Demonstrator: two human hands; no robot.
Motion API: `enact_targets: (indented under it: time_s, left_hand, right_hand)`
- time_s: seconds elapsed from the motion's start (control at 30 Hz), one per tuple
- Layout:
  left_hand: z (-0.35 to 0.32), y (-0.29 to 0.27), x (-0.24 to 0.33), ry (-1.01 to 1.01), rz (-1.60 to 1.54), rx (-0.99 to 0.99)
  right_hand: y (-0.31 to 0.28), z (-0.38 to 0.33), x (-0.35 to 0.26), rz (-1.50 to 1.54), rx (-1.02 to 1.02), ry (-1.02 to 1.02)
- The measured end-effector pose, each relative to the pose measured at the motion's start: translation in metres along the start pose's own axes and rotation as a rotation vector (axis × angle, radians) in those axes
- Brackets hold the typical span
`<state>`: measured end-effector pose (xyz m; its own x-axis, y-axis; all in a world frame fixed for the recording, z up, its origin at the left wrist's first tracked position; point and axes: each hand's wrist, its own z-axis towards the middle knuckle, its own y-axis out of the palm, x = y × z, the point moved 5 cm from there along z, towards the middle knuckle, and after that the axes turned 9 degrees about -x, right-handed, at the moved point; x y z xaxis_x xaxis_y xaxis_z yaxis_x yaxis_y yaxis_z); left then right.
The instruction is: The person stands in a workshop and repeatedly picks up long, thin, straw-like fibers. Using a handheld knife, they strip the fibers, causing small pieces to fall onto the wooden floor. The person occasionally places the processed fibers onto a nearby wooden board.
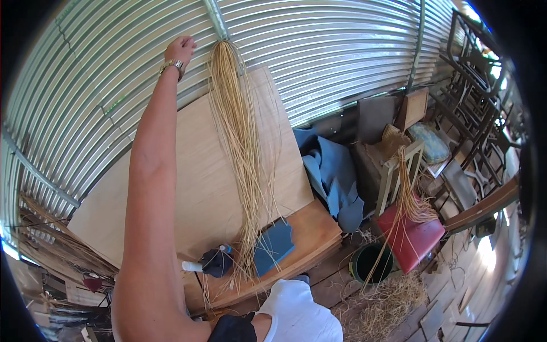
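Note:
My left hand (180, 49) is raised high in front of the corrugated metal wall, at the end of my outstretched arm, with a metal watch on the wrist. Its fingers are curled together; anything between them is too small to make out. Just right of it, a long bundle of pale cane strands (232, 108) hangs from a metal post (215, 17). The strands fall over a large plywood sheet (194, 165) and fan out loosely at the bottom. A visible gap separates the hand from the bundle's top. My right hand is outside the picture.
Stacked boards (310, 231) bear a blue sheet piece (274, 248) and a dark object with a white cap (216, 262). Rightward are blue folded material (330, 171), a red-seated chair (413, 236) draped with cane, a dark green bucket (370, 263), and cane scraps (387, 302) littering the floor.

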<state>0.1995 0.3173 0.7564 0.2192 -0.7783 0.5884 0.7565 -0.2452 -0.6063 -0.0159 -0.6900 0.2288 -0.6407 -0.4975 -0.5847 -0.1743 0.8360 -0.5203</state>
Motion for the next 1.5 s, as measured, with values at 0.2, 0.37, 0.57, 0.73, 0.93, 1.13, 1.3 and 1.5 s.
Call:
enact_targets:
  time_s: [0.2, 0.37, 0.57, 0.73, 0.93, 1.13, 1.3, 1.5]
  left_hand:
    - [0.075, 0.034, -0.038, 0.004, 0.109, 0.095]
    - [0.100, 0.072, -0.053, -0.088, -0.034, 0.001]
    - [0.133, 0.104, -0.091, -0.118, -0.150, -0.134]
    - [0.136, 0.111, -0.147, -0.202, -0.400, -0.241]
    - [0.076, 0.091, -0.133, -0.282, 0.177, 0.183]
    - [0.056, 0.119, -0.048, -0.385, 0.110, 0.253]
    - [0.145, 0.181, -0.104, -0.090, 0.437, -0.264]
    - [0.118, 0.224, -0.109, -0.048, 0.704, -0.194]
  right_hand:
    - [0.020, 0.001, -0.034, -0.020, 0.028, 0.052]
    - [0.021, -0.013, -0.040, -0.024, 0.077, 0.108]
    - [0.020, -0.026, -0.045, -0.035, 0.121, 0.142]
    - [0.019, -0.036, -0.044, -0.024, 0.150, 0.161]
    - [0.020, -0.043, -0.038, -0.016, 0.166, 0.168]
    - [0.010, -0.080, 0.001, 0.007, 0.224, 0.185]
    - [0.000, -0.113, 0.030, 0.052, 0.283, 0.022]
    - [0.058, -0.094, -0.012, -0.270, 0.317, 0.022]
